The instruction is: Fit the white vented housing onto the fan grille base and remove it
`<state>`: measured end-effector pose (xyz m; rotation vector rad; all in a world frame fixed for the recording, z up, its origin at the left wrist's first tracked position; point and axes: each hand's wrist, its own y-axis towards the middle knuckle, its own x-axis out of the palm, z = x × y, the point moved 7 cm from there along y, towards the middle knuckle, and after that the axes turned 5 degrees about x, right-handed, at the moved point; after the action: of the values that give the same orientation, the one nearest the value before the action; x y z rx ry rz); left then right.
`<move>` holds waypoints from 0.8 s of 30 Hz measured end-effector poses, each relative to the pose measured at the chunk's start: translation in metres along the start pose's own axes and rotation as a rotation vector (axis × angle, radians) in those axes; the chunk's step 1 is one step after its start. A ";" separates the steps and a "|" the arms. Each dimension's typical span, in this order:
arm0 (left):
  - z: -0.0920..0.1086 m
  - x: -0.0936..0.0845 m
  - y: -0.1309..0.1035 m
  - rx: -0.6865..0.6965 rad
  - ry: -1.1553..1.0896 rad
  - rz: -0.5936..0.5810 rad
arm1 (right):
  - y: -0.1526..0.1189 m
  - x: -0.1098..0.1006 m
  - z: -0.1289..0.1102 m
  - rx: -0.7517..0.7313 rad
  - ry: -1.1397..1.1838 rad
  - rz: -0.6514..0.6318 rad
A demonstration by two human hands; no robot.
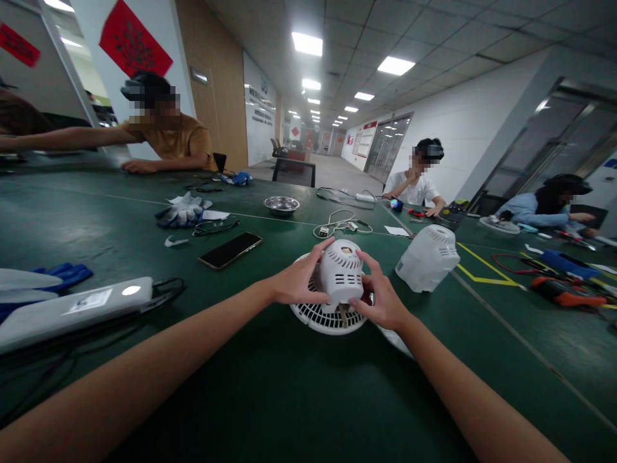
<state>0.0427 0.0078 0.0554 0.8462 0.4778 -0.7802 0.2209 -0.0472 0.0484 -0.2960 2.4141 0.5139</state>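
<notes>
A white vented plastic housing [343, 276] is held between my two hands, above a round white fan grille [332, 323] lying on the green table. My left hand [304, 278] grips its left side, thumb low and fingers near the top. On the right side, my right hand [380, 292] holds it in the same way, with a shiny part partly hidden behind the fingers. Beneath the housing a small brownish piece shows. To the right stands a translucent white plastic container [428, 258] with slots near its top.
A phone [230, 250], gloves [183, 211], a metal bowl [281, 205] and a white cable [340, 224] lie ahead. A white device [77, 312] sits left. An orange-black meter [569, 292] is at right. Several people sit around the table.
</notes>
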 end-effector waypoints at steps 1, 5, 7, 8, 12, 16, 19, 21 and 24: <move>0.002 0.002 0.000 -0.009 0.020 -0.001 | 0.000 0.000 0.000 0.003 0.004 -0.006; 0.008 0.007 0.001 -0.033 0.101 0.048 | 0.000 -0.001 0.001 0.005 0.011 -0.021; 0.011 0.008 0.002 -0.028 0.129 0.074 | 0.000 0.000 0.001 0.007 0.011 -0.021; 0.011 0.008 0.002 -0.023 0.137 0.079 | 0.000 0.000 0.000 0.004 0.010 -0.019; 0.011 0.007 0.002 -0.012 0.148 0.081 | 0.001 0.001 -0.005 -0.010 0.008 -0.021; 0.009 0.007 0.002 -0.016 0.132 0.086 | 0.002 0.001 -0.008 0.003 0.006 -0.017; 0.009 0.006 0.002 -0.015 0.108 0.093 | 0.002 -0.001 -0.010 0.019 -0.017 -0.005; 0.010 0.006 0.002 -0.014 0.089 0.091 | 0.002 -0.001 -0.011 0.022 -0.029 -0.005; 0.011 0.006 0.002 -0.015 0.076 0.086 | 0.002 -0.002 -0.011 0.015 -0.045 -0.014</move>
<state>0.0485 -0.0026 0.0586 0.8794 0.5102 -0.6665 0.2155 -0.0501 0.0579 -0.2920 2.3701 0.4912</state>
